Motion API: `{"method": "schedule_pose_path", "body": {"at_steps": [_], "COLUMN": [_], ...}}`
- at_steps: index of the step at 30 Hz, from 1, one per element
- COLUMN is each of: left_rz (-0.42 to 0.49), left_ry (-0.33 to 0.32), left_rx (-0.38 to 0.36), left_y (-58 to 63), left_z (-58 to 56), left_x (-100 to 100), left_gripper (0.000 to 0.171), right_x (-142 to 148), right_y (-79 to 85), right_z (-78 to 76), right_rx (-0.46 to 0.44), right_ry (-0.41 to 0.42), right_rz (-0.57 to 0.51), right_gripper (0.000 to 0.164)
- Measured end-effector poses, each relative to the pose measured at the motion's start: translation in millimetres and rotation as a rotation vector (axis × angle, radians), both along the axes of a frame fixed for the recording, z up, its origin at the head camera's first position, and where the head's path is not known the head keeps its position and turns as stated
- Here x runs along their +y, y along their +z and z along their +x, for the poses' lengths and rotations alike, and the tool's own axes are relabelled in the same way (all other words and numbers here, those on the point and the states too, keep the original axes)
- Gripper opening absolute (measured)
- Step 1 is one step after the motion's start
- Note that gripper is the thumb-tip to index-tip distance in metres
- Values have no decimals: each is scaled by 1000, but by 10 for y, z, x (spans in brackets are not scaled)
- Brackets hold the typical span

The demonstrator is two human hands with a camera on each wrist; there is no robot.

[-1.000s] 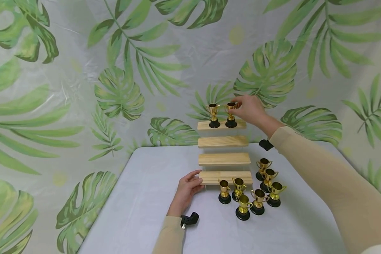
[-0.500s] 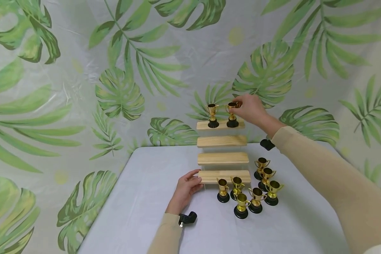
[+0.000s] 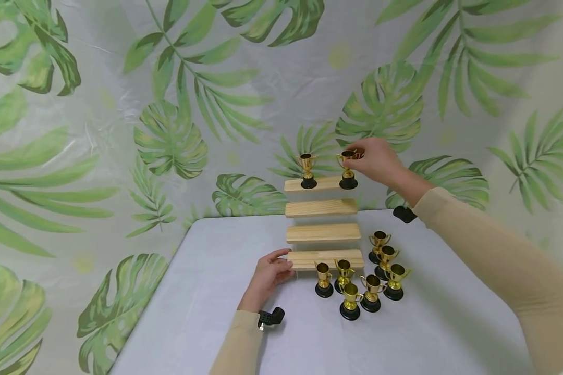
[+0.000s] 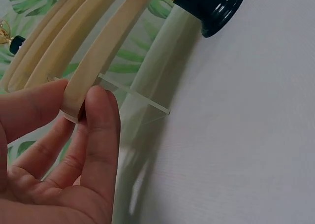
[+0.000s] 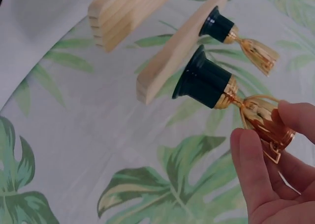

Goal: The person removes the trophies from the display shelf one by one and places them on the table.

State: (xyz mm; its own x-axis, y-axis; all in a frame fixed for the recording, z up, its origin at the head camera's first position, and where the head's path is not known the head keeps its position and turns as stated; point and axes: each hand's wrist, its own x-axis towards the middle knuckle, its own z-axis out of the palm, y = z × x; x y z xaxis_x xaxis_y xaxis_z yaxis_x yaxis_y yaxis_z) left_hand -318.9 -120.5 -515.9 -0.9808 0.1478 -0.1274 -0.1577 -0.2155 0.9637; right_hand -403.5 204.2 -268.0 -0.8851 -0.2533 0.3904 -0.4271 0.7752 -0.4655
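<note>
A small gold trophy cup with a black base (image 3: 349, 174) is upright at the right end of the top wooden shelf (image 3: 327, 183). My right hand (image 3: 376, 160) pinches its cup by the handle side; the right wrist view shows thumb and fingers around the gold cup (image 5: 268, 118), its base right at the shelf's edge. A second trophy (image 3: 307, 171) stands to its left on the same shelf. At the lowest shelf (image 3: 328, 259), my left hand (image 3: 268, 275) grips the left end, thumb and fingers on the wood (image 4: 81, 88) in the left wrist view.
Several more trophies (image 3: 350, 302) stand on the white table in front of the rack and to its right (image 3: 379, 246). Two middle shelves (image 3: 321, 208) hold nothing. A leaf-patterned curtain (image 3: 244, 78) hangs behind the table.
My right hand has moved the held trophy rightward along the top shelf, widening the gap to the other trophy. My left hand keeps its grip on the lowest shelf. The head view has shifted slightly.
</note>
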Motion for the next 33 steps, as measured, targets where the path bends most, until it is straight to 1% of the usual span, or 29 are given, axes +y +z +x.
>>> {"method": "schedule_pose_path", "body": {"at_steps": [4, 11, 15, 20, 25, 33], "left_rz": [-15, -32, -50, -74, -75, -77], "left_ry": [3, 6, 7, 17, 29, 28], "left_rx": [-7, -10, -11, -16, -46, -29], "left_y": [11, 14, 34, 51, 77, 60], "left_z": [-17, -23, -26, -38, -48, -50], "left_x": [3, -4, 16, 24, 28, 27], "left_gripper": [49, 48, 49, 49, 49, 48], "right_x": [101, 265, 385, 533, 690, 928], "right_y": [8, -42, -78, -126, -214, -435], "right_z": [82, 249, 342, 433, 515, 587], "right_rx": [23, 93, 99, 108, 102, 86], "right_ry": [2, -4, -11, -22, -44, -64], "right_rz": [-28, -25, -34, -45, -59, -43], "right_gripper": [46, 43, 41, 43, 40, 41]}}
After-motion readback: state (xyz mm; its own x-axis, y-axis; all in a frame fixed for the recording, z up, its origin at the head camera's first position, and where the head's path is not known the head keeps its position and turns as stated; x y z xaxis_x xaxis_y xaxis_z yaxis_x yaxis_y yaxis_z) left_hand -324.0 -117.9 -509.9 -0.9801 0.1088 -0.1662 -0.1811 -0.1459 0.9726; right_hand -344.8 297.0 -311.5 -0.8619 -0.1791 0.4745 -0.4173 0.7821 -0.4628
